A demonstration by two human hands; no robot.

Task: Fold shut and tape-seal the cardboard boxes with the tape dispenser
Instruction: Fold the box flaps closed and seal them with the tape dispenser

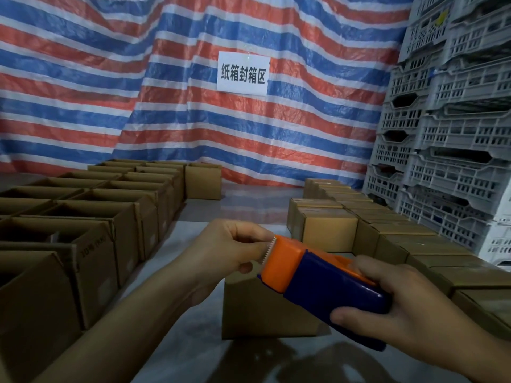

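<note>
Gripping the orange-and-blue tape dispenser [318,277] in the right hand [401,308], a person pinches the tape end [265,246] at its serrated blade with the left hand [232,247], above a cardboard box [262,308].

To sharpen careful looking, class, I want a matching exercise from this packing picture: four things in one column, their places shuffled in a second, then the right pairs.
Things
1 tape dispenser
2 open boxes
3 closed boxes
4 grey crates

Places
A stacked high at the far right
B in rows on the left
C gripped by the right hand
D in low rows on the right, in front of the stack

Pairs: 1-C; 2-B; 3-D; 4-A
</note>
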